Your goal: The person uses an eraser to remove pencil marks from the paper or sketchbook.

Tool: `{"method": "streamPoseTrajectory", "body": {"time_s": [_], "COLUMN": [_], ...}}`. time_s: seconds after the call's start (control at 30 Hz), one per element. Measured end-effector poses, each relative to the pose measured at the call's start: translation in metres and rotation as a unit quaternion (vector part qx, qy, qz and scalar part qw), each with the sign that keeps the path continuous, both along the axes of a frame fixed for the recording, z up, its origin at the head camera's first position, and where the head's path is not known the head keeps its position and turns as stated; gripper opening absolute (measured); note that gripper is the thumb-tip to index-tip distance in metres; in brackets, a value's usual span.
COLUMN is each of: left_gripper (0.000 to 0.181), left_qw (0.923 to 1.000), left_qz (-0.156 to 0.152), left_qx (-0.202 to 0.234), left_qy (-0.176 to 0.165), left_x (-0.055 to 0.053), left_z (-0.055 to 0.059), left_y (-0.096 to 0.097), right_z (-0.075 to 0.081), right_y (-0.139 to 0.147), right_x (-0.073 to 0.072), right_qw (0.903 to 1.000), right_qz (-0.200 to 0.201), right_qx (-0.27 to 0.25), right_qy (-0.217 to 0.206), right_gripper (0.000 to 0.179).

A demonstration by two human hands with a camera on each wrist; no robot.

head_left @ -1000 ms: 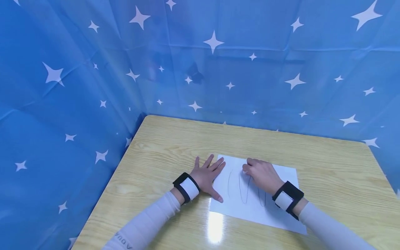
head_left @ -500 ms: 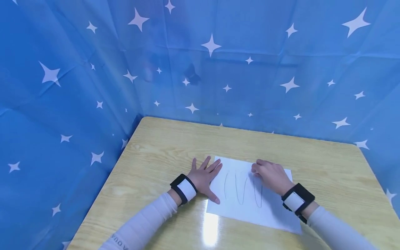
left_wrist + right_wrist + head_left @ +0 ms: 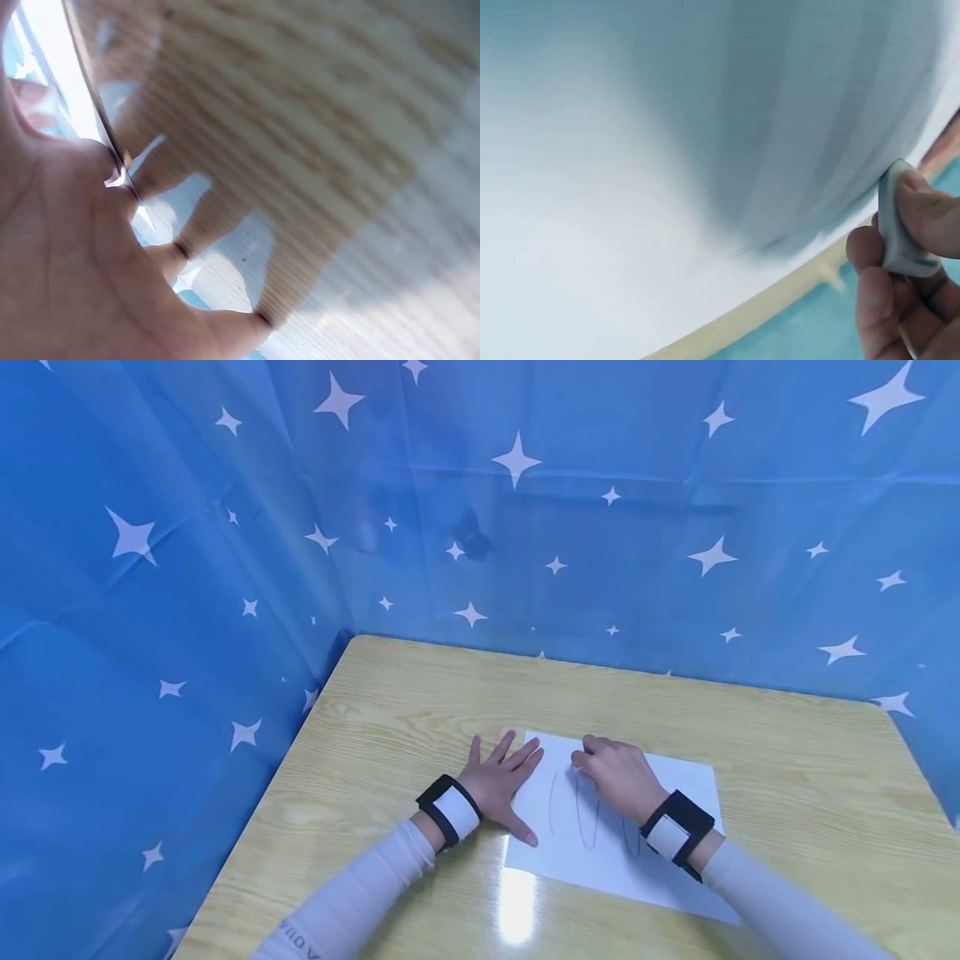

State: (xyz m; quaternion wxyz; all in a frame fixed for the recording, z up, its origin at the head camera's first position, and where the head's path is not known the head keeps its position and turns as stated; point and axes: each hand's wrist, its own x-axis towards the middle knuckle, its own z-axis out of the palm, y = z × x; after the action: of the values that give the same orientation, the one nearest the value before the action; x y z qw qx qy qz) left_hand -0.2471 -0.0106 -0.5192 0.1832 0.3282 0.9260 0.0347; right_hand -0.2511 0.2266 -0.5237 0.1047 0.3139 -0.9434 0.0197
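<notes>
A sheet of white paper (image 3: 600, 870) lies on the table, with long wavy pencil-like lines (image 3: 588, 843) across it. My left hand (image 3: 493, 789) is spread flat at the paper's left edge, thumb and some fingertips on the sheet, the rest on the wood. Over the upper middle of the paper, my right hand (image 3: 621, 781) pinches a small white eraser (image 3: 890, 225) between thumb and fingers. The right wrist view shows that eraser up against the paper's surface; in the head view the hand hides it, along with parts of the lines.
The wooden table (image 3: 420, 693) extends around the paper on all sides. A blue curtain with white stars (image 3: 420, 510) hangs along its back and left edges. Light reflects off the tabletop (image 3: 517, 906) below the paper.
My right hand slid right across the upper paper, then came back left past where it started, holding the eraser. The left hand stays in place; the head view shifted slightly.
</notes>
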Motion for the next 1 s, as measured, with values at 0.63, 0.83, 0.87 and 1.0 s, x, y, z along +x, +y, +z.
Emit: {"method": "streamPoseTrajectory", "body": {"time_s": [0.63, 0.83, 0.87, 1.0], "left_gripper": [0.131, 0.131, 0.131, 0.133], "left_qw": [0.9999, 0.9999, 0.9999, 0.9999], "left_qz": [0.001, -0.004, -0.003, 0.002], "left_qx": [-0.008, -0.010, -0.009, -0.017], "left_qy": [-0.011, -0.008, -0.007, -0.003], "left_x": [0.001, 0.001, 0.000, -0.002], "left_z": [-0.008, -0.006, -0.005, -0.003], "left_y": [0.001, 0.006, 0.006, 0.003], "right_z": [0.011, 0.005, 0.005, 0.007], "right_y": [-0.019, -0.022, -0.015, 0.025], "right_x": [-0.003, -0.005, -0.004, 0.005], "right_qw": [0.9971, 0.9992, 0.9992, 0.9986], "right_qz": [-0.038, -0.022, -0.023, -0.040], "right_qx": [-0.019, 0.016, 0.017, 0.018], "right_qy": [-0.063, -0.030, -0.028, -0.030], "right_gripper": [0.013, 0.016, 0.016, 0.016]}}
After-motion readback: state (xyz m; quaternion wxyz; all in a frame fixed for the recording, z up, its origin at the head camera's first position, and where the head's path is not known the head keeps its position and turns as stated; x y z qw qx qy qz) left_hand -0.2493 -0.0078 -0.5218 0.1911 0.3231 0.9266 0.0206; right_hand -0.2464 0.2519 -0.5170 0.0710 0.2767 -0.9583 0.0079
